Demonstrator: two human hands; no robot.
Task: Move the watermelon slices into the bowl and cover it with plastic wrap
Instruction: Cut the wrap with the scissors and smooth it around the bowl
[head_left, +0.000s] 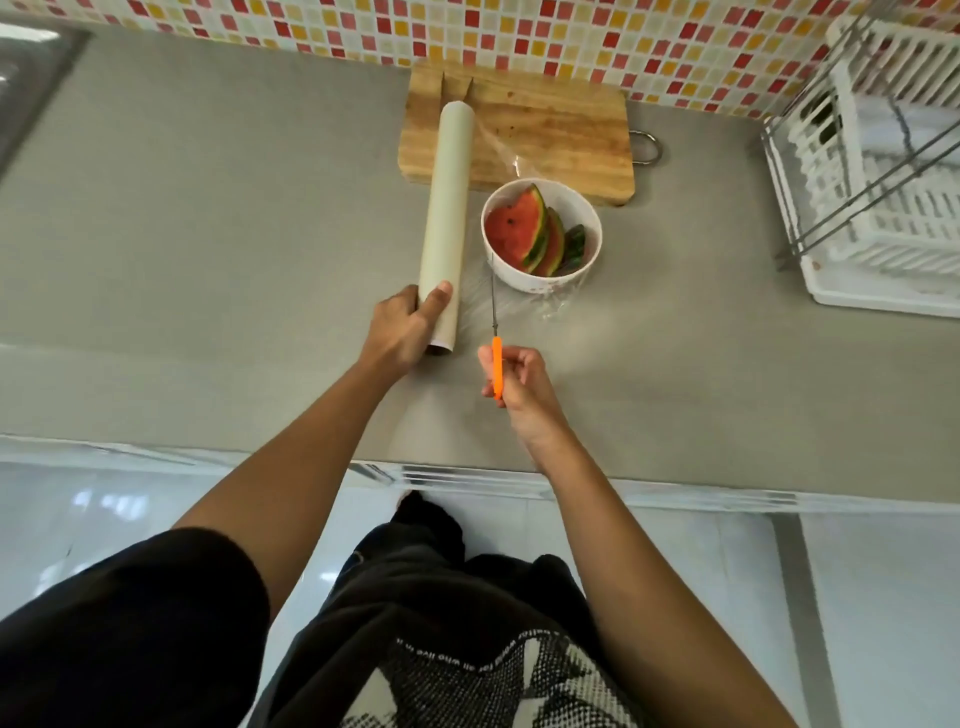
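So: watermelon slices (511, 234) stand on edge in the white bowl (524, 283), on the counter (208, 234) just in front of the cutting board (561, 130). Plastic wrap (519, 163) runs off the roll (447, 208) across the bowl top, with loose edges on board and counter. Roll lies beside the bowl. Left hand (405, 327) is curled round its near end, likely pinning it to hold the film taut. Right hand (519, 379) pinches an orange-handled cutter (497, 364), blade edge-on between roll and bowl, lined up to sever the sheet. Scissors or knife, can't tell.
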